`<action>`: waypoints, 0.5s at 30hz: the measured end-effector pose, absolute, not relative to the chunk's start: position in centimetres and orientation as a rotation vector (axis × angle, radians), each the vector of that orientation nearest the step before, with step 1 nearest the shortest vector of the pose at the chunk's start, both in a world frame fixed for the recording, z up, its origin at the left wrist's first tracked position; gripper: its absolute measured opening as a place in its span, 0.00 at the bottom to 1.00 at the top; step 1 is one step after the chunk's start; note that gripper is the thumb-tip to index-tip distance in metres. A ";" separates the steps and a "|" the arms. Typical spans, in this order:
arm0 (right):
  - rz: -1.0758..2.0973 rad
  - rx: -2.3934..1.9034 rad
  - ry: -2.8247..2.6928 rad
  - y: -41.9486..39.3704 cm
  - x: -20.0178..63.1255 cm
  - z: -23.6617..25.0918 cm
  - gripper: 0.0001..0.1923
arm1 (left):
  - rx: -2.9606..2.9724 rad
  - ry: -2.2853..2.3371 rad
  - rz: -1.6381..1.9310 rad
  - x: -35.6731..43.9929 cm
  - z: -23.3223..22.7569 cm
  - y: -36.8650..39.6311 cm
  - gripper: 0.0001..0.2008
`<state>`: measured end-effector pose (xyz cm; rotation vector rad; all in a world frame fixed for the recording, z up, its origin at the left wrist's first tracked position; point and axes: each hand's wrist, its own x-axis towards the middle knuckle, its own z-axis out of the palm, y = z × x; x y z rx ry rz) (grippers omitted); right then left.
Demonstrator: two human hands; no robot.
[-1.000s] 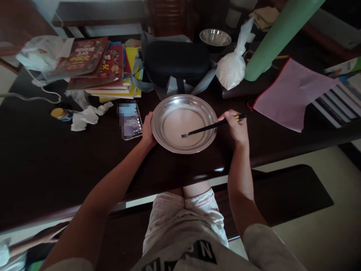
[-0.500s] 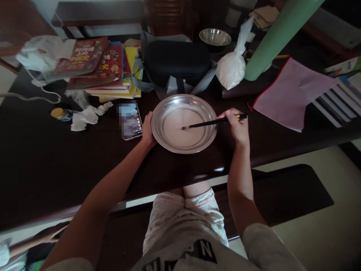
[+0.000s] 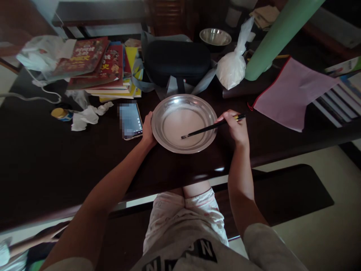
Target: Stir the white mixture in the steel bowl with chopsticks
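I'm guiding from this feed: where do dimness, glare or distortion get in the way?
Head view: dim overall, the dark table showing little detail; head view: bright glints on the metal bowl, at its far inner wall, and by the table's near edge; head view: phone partly masked by blocky pixels; head view: apparent wide-angle stretching toward the edges.

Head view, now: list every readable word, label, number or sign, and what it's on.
"时间线上的中国史": upper red book, slightly soft, probable reading.
"史": lower red book; the rest is partly covered or blurred.
"N" twice: shirt; letters between are lost in folds or cut off.
Too small or blurred: phone screen, yellow-lidded jar, books at far right.
Metal bowl, chopsticks: no readable text.
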<state>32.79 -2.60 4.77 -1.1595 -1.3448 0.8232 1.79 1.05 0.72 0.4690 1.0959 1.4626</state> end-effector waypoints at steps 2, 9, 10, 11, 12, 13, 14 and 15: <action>0.820 -1.149 -1.358 -2.6 32.7 4.8 0.29 | 0.453 1.094 1.461 1.8 0.8 1.0 0.16; 0.820 -1.126 -1.330 -2.7 32.7 4.9 0.28 | 0.416 1.104 1.432 2.0 1.3 0.9 0.16; 0.822 -1.121 -1.358 -2.6 32.7 4.9 0.28 | 0.423 1.107 1.435 1.9 1.2 0.9 0.16; 0.809 -1.124 -1.373 -2.6 32.7 4.9 0.28 | 0.432 1.107 1.437 1.9 1.1 0.9 0.16; 0.784 -1.132 -1.370 -2.5 32.8 4.8 0.28 | 0.440 1.105 1.438 1.8 1.0 1.0 0.17; 0.755 -1.145 -1.352 -2.5 32.8 4.7 0.28 | 0.446 1.101 1.437 1.8 0.9 1.0 0.17; 0.733 -1.157 -1.327 -2.4 32.9 4.7 0.28 | 0.450 1.093 1.434 1.7 0.8 1.1 0.17; 0.726 -1.165 -1.307 -2.4 32.9 4.6 0.29 | 0.457 1.082 1.426 1.6 0.6 1.1 0.16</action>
